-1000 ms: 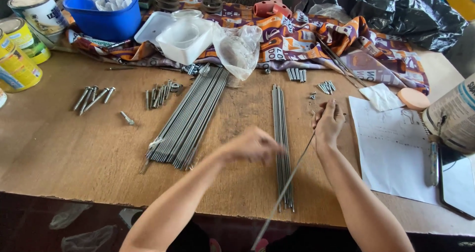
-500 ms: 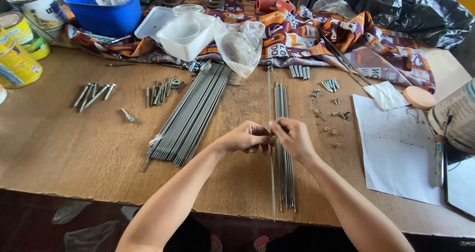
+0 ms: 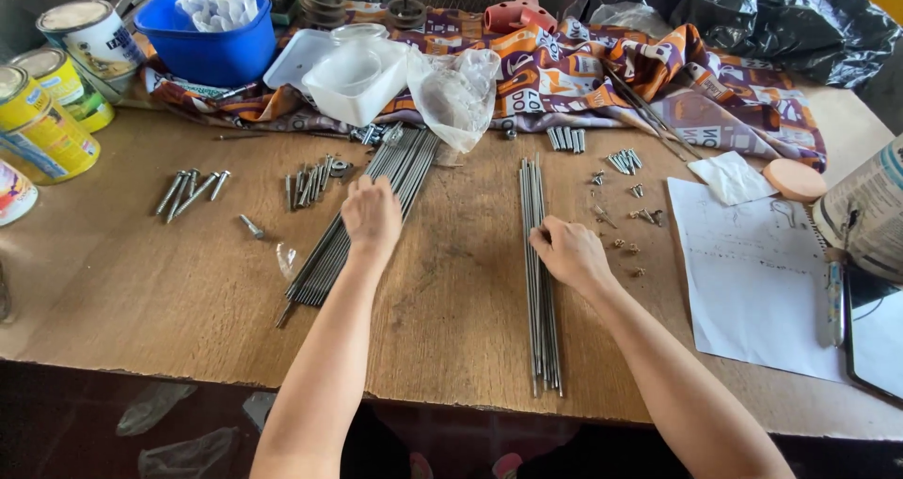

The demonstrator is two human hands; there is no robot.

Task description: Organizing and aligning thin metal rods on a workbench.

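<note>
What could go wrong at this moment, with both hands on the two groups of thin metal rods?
The small bundle of thin steel rods under the right hand ends near the wooden table's front edge; a nudge might push rods off. The left hand on the larger fan of grey rods may scatter them toward the loose bolts.

Your left hand (image 3: 372,214) reaches forward, palm down, fingers loosely curled; your right hand (image 3: 569,251) rests knuckles-up, fingers bent, arm angled inward.
</note>
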